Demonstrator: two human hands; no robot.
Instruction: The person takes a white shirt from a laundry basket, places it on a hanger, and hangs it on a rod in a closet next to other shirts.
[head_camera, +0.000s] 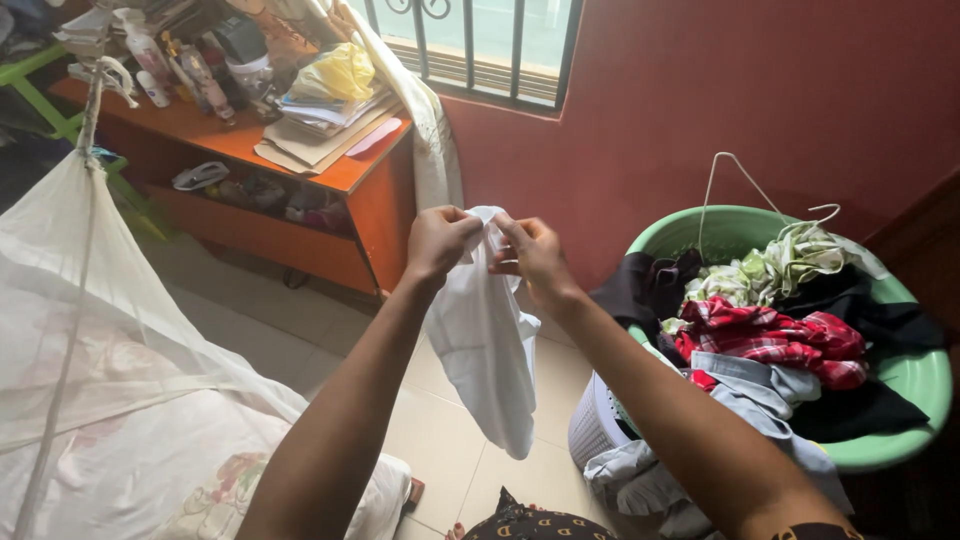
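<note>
Both hands, left hand (437, 243) and right hand (535, 255), pinch closed on top edge of white cloth (487, 345); looks light, limp, soft, best held at corners.

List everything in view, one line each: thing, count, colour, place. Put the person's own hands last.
white garment: one, white, hanging between both hands, centre.
basin: one, green, right, heaped with clothes.
plaid cloth: one, red, on the heap.
wire hanger: one, white, at the basin's back rim.
shelf table: one, orange, upper left, cluttered with bottles and papers.
mosquito net: one, white, left.
window bars: dark, top centre.
left hand: gripping the garment's top.
right hand: gripping the garment's top.
</note>
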